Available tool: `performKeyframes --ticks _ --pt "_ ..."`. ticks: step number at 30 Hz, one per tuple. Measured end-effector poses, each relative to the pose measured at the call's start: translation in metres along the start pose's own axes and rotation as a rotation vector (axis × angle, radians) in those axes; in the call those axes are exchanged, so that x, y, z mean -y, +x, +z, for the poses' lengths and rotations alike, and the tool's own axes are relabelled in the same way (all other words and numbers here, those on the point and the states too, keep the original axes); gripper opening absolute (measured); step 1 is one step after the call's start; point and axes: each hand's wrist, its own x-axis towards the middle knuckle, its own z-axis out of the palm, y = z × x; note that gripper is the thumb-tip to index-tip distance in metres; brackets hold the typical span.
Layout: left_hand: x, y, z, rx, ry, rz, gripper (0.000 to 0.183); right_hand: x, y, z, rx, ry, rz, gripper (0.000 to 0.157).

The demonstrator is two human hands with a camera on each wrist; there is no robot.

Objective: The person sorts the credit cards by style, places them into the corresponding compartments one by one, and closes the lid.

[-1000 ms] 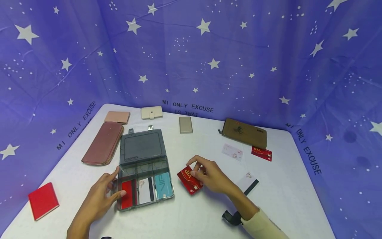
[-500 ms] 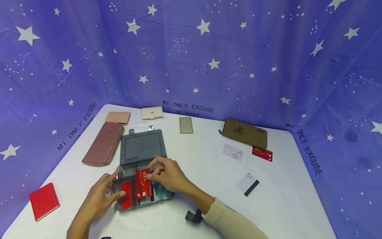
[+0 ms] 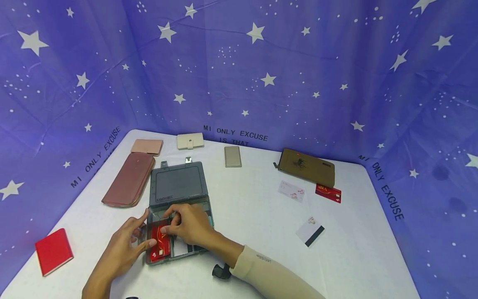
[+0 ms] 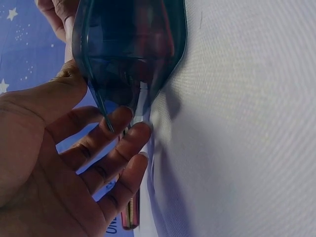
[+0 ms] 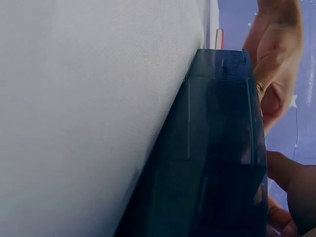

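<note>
the thumb and forefinger of the right hand (image 3: 189,222) meet at the far end of a red vip card (image 3: 160,245), apparently pinching it; the card lies in the left compartment of the open, hinged plastic box (image 3: 179,185). a second ago it was over the bench (image 3: 257,224), to the right of the box; half a second ago it was above the middle compartment. the striped red card that showed on the left then is now mostly covered, so the step in hand reads as laying red on red, nearly down but not let go. the left hand (image 3: 126,238) has stayed put, thumb hooked over the box's left rim, the other fingers loosely bent against its outer wall.

counting outward: two hands; one box, two dividers, three compartments. besides the left one's red, a white striped card (image 3: 181,247) shows in the middle and a sliver of one blue card (image 3: 210,221) on the right. three cards lie outside: one loose white striped card (image 3: 310,231), one white floral card (image 3: 291,191), one second red vip card (image 3: 328,193) partly under the brown zip wallet (image 3: 306,167).

farther off, one each: maroon zip wallet (image 3: 128,179), pink card holder (image 3: 147,146), cream snap wallet (image 3: 190,141), taupe card case (image 3: 233,156), red notebook (image 3: 54,251).
</note>
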Motion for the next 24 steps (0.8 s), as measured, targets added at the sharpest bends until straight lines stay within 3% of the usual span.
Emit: performKeyframes --ticks 6,11,18,24 --pt "-0.001 0.0 0.0 0.006 -0.009 0.002 0.084 -0.015 -0.004 -0.018 0.015 0.112 -0.049 0.031" --pt "-0.002 0.001 0.0 -0.001 -0.001 -0.001 0.084 -0.05 -0.008 -0.054 -0.068 0.194 -0.038 0.032" --pt "-0.001 0.0 0.0 0.003 0.009 -0.002 0.085 -0.111 -0.025 -0.126 -0.242 0.118 0.142 0.036" --pt "-0.002 0.0 0.001 -0.004 0.017 0.002 0.084 -0.161 -0.054 -0.186 -0.281 -0.031 0.296 0.045"
